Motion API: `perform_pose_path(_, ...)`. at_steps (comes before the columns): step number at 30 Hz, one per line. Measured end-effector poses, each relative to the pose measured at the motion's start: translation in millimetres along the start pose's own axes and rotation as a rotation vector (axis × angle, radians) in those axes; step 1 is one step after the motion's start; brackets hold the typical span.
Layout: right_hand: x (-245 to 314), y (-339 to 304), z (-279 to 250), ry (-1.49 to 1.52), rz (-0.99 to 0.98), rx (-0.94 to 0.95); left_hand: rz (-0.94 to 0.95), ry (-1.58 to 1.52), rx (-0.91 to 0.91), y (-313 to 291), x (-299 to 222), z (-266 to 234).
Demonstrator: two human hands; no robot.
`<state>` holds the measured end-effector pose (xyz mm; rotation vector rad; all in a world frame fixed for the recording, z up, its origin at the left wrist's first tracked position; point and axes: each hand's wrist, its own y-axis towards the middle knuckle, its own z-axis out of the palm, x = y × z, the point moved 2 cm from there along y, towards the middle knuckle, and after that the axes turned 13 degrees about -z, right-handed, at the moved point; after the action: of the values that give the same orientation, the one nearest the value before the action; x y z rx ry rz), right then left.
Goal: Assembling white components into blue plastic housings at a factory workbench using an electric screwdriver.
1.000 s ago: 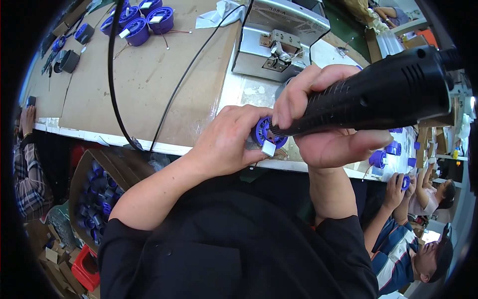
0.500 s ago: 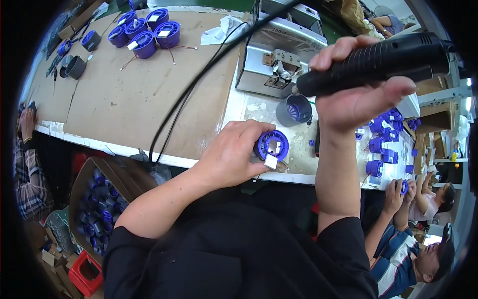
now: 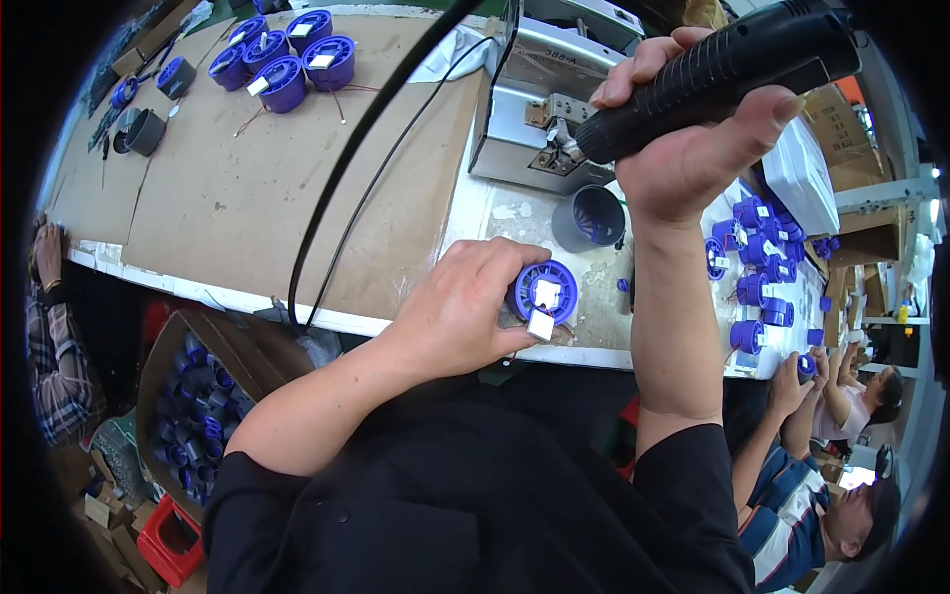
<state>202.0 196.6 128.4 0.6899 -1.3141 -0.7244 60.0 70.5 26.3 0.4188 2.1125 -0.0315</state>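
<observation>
My left hand (image 3: 463, 309) grips a round purple plastic housing (image 3: 567, 297) at the table's near edge, thumb and fingers around its left side. A small white block (image 3: 540, 326) sits at the housing's lower rim. Raised to the right, my right hand (image 3: 683, 148) is wrapped around a black electric screwdriver (image 3: 727, 74). The tool's nose points left and down at the metal bracket (image 3: 564, 124) on the front of a silver box machine (image 3: 515, 139); whether its tip touches there I cannot tell. Just below stands a dark grey plastic cup (image 3: 589, 220).
Several purple housings with wires (image 3: 282, 84) stand at the far left, and more (image 3: 757, 262) at the right. A black cable (image 3: 341, 163) hangs across the cardboard-covered table (image 3: 237, 198). A carton of parts (image 3: 198, 416) sits below left. A co-worker (image 3: 792, 505) works at the right.
My right hand has moved up and slightly left, bringing the screwdriver's nose over the machine's bracket. The cable has swung left. My left hand and the housing have barely shifted.
</observation>
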Motion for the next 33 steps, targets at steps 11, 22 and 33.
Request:
perform_pose_path(11,46,-44,-36,0.518,0.096,0.182,0.029,-0.025,-0.022,2,2,-1)
perform_pose_path(22,68,-43,-27,0.552,0.124,0.150,0.044,-0.033,-0.032,-2,-8,-4)
perform_pose_path(33,72,-45,2,0.654,0.132,0.209,0.171,-0.317,-0.233,-4,4,-5)
